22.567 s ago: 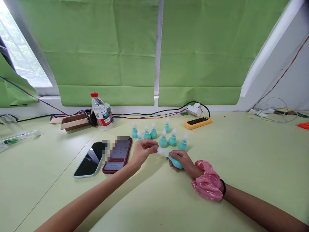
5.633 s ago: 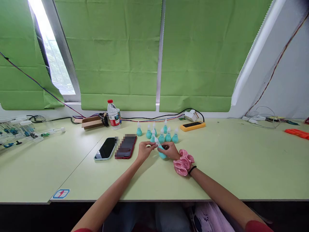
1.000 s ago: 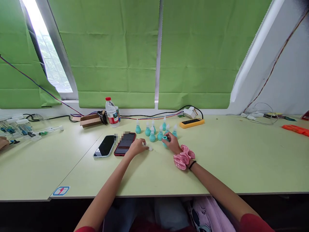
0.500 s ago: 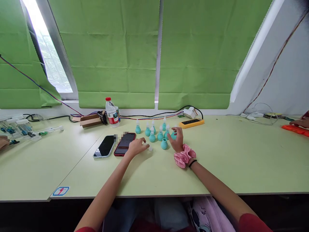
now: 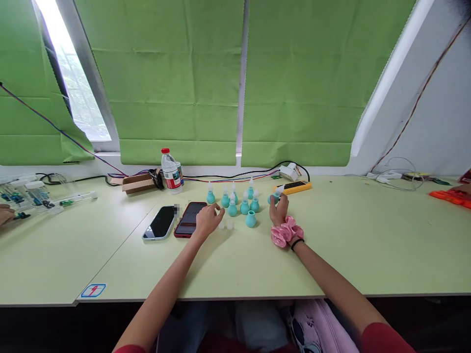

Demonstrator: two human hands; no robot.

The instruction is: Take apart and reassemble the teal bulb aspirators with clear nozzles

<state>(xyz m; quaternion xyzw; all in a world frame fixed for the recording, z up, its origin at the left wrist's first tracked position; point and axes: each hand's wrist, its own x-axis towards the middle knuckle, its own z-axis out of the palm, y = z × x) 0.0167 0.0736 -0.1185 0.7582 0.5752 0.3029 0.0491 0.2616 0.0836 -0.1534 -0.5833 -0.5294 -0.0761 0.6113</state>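
My right hand (image 5: 278,208), with a pink scrunchie and black band at its wrist, is closed around a teal rubber bulb with a white nozzle (image 5: 272,198), partly hidden by the fingers. To its left stand several teal bulbs with white nozzles (image 5: 245,208) in a loose group. Nearest to me is a teal bulb without a nozzle (image 5: 250,220), its mouth open upward. My left hand (image 5: 209,218) hovers beside two small translucent white pieces (image 5: 230,226), fingers bent and slightly apart, with nothing visible in them.
A phone with a dark screen (image 5: 161,223) and a red-cased phone (image 5: 187,223) lie left of the bulbs. Behind stand a red-capped bottle (image 5: 171,174), a cardboard box (image 5: 138,184) and a yellow power strip (image 5: 297,187). Clear plastic parts (image 5: 37,193) and another person's hand (image 5: 6,214) are far left.
My right hand has moved right and slightly back, taking a teal bulb away from the group. My left hand has lifted a little off the small white pieces.
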